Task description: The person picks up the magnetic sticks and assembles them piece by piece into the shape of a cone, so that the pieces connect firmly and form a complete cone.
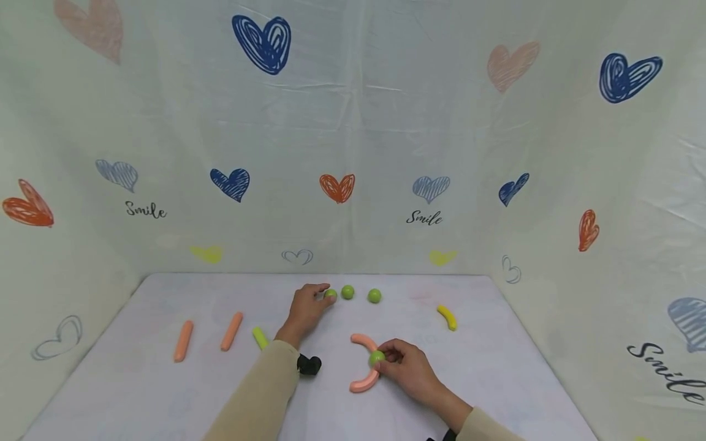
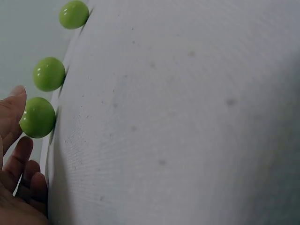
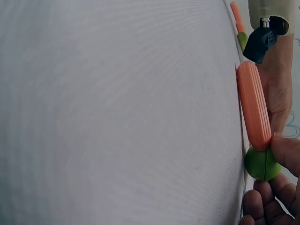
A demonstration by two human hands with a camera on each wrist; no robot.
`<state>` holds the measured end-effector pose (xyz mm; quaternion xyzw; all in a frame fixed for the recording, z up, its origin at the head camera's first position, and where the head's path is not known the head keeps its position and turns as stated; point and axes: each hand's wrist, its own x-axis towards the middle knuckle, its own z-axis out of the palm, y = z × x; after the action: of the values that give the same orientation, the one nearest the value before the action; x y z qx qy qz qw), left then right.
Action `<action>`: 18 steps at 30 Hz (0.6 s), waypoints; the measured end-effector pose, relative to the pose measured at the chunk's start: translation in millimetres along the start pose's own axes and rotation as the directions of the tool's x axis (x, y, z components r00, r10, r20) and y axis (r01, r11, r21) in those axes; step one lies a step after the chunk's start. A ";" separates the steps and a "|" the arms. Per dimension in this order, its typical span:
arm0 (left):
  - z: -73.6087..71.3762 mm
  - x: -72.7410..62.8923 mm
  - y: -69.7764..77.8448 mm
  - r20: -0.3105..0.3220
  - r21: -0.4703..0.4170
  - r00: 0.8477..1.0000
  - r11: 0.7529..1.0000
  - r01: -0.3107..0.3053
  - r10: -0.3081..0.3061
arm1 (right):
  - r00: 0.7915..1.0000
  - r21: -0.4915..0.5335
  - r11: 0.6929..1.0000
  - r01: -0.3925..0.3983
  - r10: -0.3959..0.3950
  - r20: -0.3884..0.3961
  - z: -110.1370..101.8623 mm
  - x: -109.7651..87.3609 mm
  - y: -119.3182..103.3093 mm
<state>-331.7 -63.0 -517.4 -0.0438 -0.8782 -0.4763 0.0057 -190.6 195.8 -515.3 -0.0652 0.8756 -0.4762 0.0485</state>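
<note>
My left hand (image 1: 306, 311) reaches to the back of the table, its thumb and a finger on either side of a green ball (image 1: 330, 294). In the left wrist view the fingertips meet that ball (image 2: 38, 117) at its edge. Two more green balls, a near one (image 1: 347, 292) and a farther one (image 1: 375, 296), lie to its right. Nearer the front, my right hand (image 1: 410, 370) pinches another green ball (image 1: 377, 358) between thumb and fingers. That ball sits against a curved orange piece (image 1: 364, 383); a second curved orange piece (image 1: 363, 340) lies behind it.
Two straight orange sticks, one farther left (image 1: 184, 341) and one closer (image 1: 231, 331), lie on the left. A lime-green stick (image 1: 260, 337) is partly hidden by the left sleeve. At the right lies a curved yellow piece (image 1: 447, 318). A heart-printed curtain (image 1: 380, 141) stands behind the table.
</note>
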 end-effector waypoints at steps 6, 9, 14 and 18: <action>0.9 -5.5 2.2 -0.012 0.003 1.000 1.000 -0.027 0.027 | 1.000 -0.006 1.000 -0.005 0.004 -0.004 -0.2 -0.3 -0.3; 0.9 -8.5 4.0 -0.010 -0.013 1.000 0.999 -0.029 0.029 | 1.000 -0.013 1.000 -0.005 0.005 -0.005 -0.3 -0.4 -1.6; 1.8 -12.5 5.6 0.007 -0.012 1.000 1.000 -0.004 0.004 | 1.000 -0.016 1.000 -0.004 0.004 -0.003 -0.8 -1.3 -3.1; 2.8 -13.6 5.1 0.005 0.024 0.999 0.999 -0.037 0.037 | 1.000 -0.016 1.000 -0.002 0.002 -0.003 -0.4 -0.9 -2.4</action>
<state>-317.7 -58.9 -515.4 -0.0609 -0.8829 -0.4654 0.0129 -189.6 195.0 -513.1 -0.0642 0.8796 -0.4691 0.0473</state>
